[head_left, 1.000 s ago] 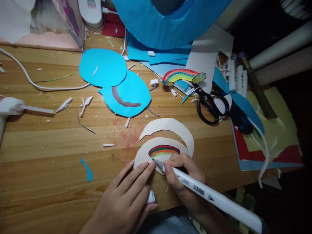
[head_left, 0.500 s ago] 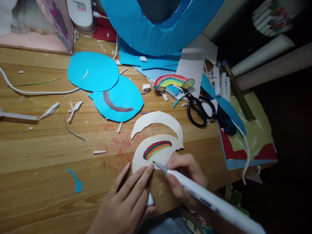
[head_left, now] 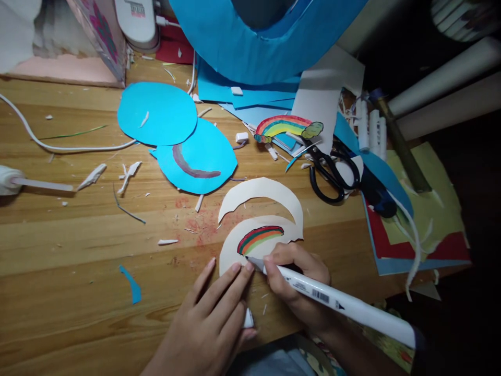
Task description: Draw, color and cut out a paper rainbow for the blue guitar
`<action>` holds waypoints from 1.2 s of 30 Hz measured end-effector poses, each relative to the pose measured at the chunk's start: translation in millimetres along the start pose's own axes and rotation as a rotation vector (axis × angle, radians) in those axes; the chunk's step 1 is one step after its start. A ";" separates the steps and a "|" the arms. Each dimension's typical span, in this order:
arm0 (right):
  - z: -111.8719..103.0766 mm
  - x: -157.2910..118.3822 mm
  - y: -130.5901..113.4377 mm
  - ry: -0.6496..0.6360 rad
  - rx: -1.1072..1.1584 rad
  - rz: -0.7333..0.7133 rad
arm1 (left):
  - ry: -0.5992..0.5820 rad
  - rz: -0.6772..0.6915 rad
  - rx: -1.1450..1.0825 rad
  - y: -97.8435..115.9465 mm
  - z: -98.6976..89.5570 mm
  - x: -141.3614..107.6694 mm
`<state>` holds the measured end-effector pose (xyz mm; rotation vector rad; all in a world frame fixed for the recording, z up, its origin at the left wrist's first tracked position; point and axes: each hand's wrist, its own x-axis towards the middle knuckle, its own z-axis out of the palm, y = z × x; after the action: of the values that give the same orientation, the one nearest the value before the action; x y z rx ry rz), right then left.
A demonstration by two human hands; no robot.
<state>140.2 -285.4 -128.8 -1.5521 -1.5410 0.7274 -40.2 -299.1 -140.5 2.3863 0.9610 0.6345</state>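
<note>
My right hand [head_left: 299, 274] grips a white marker [head_left: 332, 300] with a grey tip section. Its dark point meets the cream paper [head_left: 230, 250], at the lower left end of a small drawn rainbow [head_left: 260, 237] in red, green, orange and light green with a dark outline. My left hand [head_left: 219, 313] presses the paper's lower edge with outstretched fingertips. Between its forefinger and thumb a small white marker cap [head_left: 248, 318] sticks out, partly hidden. An arched strip [head_left: 262, 190] of the same paper curves above the drawing, joined at the right.
Black-handled scissors [head_left: 332, 175] lie by a cut-out rainbow [head_left: 287, 125]. Two blue paper ovals [head_left: 156, 112] overlap at the upper left. Several white markers [head_left: 364, 128] and coloured sheets [head_left: 426, 240] are on the right. A white cord [head_left: 78, 149] and paper scraps [head_left: 92, 175] lie about.
The marker's point has moved slightly left, closer to the rainbow's lower left end. The view has shifted a little, bringing a white nozzle-like piece in at the left edge.
</note>
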 end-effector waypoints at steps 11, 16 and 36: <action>-0.3 1.9 0.9 0.003 -0.041 0.010 | -0.001 0.004 -0.010 1.3 -0.7 1.1; -3.1 -2.4 1.6 0.006 -0.044 0.090 | -0.048 0.040 0.034 -2.0 -3.6 1.3; -9.3 -9.0 14.7 0.131 0.029 0.240 | -0.023 0.014 0.004 -0.8 -2.4 0.9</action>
<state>154.9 -294.5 -137.9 -1.7458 -1.2576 0.7604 -41.4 -297.3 -138.9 2.4008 0.9378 0.6098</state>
